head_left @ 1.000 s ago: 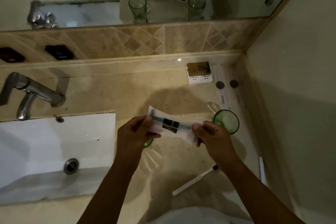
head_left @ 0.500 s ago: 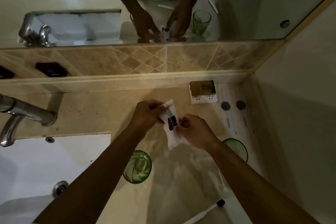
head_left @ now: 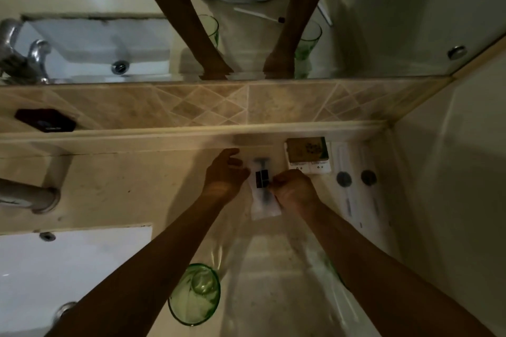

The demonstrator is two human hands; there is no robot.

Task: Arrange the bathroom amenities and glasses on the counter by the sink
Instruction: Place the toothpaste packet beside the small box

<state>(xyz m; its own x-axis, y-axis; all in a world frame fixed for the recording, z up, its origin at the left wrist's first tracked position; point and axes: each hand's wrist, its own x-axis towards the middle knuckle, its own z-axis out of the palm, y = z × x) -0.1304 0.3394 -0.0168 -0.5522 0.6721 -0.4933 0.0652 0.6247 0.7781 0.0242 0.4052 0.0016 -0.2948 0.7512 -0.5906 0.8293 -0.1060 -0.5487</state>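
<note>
Beige counter (head_left: 123, 186) beside sink (head_left: 68, 260): left hand (head_left: 226, 172) relaxed, touching sachet (head_left: 264, 191); right hand (head_left: 294, 189) pinching it; sachet contents indistinct.

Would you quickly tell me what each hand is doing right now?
Left hand: open, fingers resting against the white sachet.
Right hand: pinching the sachet.

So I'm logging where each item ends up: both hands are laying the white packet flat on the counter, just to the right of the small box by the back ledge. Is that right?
Not quite. In the head view the white packet lies to the left of the small box, not the right. The rest holds: the left hand and the right hand are both on it, on the counter near the back ledge.
</note>
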